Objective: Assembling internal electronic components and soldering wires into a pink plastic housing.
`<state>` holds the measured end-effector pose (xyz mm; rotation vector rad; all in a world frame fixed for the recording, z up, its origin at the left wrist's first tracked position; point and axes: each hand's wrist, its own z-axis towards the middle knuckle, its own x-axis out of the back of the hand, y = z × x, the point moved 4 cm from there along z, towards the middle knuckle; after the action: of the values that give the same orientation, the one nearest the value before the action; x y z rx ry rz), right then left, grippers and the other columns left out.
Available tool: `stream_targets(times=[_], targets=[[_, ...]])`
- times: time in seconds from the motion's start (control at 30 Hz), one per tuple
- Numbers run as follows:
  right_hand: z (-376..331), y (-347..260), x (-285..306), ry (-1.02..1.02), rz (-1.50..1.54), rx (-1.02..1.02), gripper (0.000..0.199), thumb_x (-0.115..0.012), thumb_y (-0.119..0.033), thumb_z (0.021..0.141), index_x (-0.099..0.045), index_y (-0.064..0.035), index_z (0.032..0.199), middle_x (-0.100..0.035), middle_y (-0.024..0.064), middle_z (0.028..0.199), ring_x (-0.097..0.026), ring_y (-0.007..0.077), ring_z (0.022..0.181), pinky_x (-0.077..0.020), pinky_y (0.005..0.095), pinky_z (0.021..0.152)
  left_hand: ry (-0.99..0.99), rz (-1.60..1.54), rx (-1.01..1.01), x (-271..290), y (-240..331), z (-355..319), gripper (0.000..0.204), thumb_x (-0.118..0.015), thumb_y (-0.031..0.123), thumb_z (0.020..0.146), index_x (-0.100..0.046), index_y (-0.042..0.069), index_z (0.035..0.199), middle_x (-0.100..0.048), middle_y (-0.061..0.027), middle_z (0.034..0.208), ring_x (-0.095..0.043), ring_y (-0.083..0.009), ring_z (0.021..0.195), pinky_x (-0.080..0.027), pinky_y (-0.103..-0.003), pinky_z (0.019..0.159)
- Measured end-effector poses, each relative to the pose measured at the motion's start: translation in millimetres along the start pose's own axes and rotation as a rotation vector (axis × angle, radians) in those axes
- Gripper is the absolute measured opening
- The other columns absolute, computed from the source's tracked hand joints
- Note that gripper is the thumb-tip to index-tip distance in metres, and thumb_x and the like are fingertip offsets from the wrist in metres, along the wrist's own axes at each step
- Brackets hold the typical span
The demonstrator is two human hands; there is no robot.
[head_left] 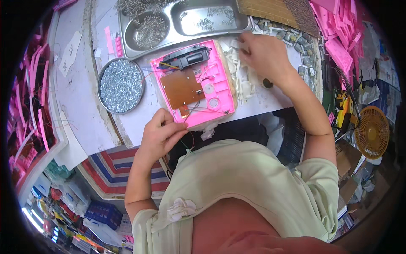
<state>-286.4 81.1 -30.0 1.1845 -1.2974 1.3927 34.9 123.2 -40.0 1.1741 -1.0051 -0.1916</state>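
A pink plastic casing (pixel 220 80) lies open-side up on the table, with a brown circuit board (pixel 179 88), a black mechanism (pixel 186 57) and thin wires inside. My left hand (pixel 160 134) is closed at its near left corner, thumb and fingers pinching the edge. Thin wires hang just below those fingertips. Beyond the casing's far right side, my right hand (pixel 264 55) reaches over a heap of white plastic parts (pixel 243 82). Its fingers are curled in at the metal tray's corner, and whatever they hold is hidden.
A metal compartment tray (pixel 173 31) with small screws stands at the back. A round dish (pixel 121 86) full of small silvery pieces sits left of the casing. Small motors (pixel 306 70) lie at right, below a brown cardboard piece (pixel 279 15). Pink parts (pixel 340 38) pile up far right.
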Motion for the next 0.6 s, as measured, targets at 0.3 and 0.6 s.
stream_targets(times=[0.3, 0.6], targets=[[-19, 14, 27, 0.001, 0.208, 0.074, 0.028, -0.071, -0.021, 0.086, -0.070, -0.0083, 0.111, -0.066, 0.0101, 0.068, -0.066, 0.0259, 0.061, -0.0496, 0.0399, 0.059, 0.000, -0.025, -0.001, 0, -2, -3, 0.023, -0.086, 0.008, 0.072, -0.076, 0.008, 0.093, -0.047, -0.0054, 0.079, -0.051, -0.0220, 0.073, -0.042, -0.034, 0.062], [117, 97, 131, 0.596, 0.183, 0.033, 0.020, -0.074, -0.014, 0.091, -0.072, -0.0002, 0.105, -0.073, 0.0096, 0.088, -0.070, 0.0135, 0.083, -0.0535, 0.0269, 0.076, 0.009, -0.013, -0.048, -1, -1, 1, 0.023, -0.086, 0.010, 0.075, -0.075, 0.010, 0.095, -0.049, -0.0061, 0.079, -0.054, -0.0222, 0.070, -0.045, -0.034, 0.059]])
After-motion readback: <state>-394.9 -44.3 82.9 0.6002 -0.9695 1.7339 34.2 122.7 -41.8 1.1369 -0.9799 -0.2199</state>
